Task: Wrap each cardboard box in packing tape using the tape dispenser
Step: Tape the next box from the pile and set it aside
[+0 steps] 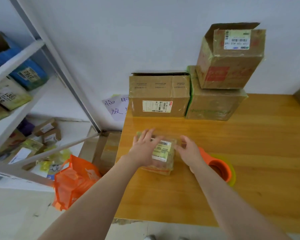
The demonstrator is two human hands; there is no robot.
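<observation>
Left hand (144, 146) lies flat on the small taped cardboard box (163, 153), fingers (149, 134) spread wide across its top. The right hand (189, 149) is at the box's right side, fingers bent against it, too blurred to say whether they clasp. The desk (249, 153) drops off just left of the left fingers; the orange tape dispenser (220, 168) sits just behind the right wrist, and larger cartons (159, 96) stand well beyond the fingertips with open desk between.
</observation>
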